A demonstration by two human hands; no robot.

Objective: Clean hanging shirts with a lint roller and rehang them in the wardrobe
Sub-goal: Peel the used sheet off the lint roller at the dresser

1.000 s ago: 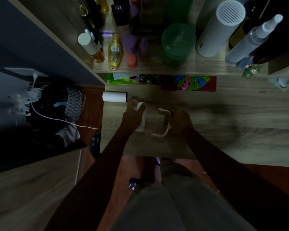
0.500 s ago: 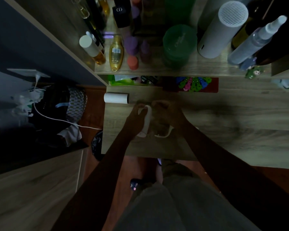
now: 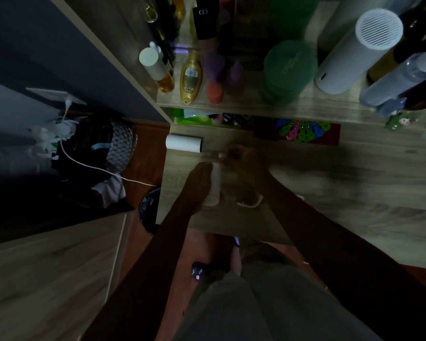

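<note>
On the pale wood-grain desk [image 3: 354,193], near its left edge, the left hand [image 3: 198,179] curls round a white cylindrical lint-roller roll [image 3: 215,187]. The roll's long axis points away from the person, toward the shelf. The right hand [image 3: 244,161] hovers at the roll's far end, nearer that tip. Blur hides whether its fingers pinch anything. Its next move, I judge, runs along that axis.
</note>
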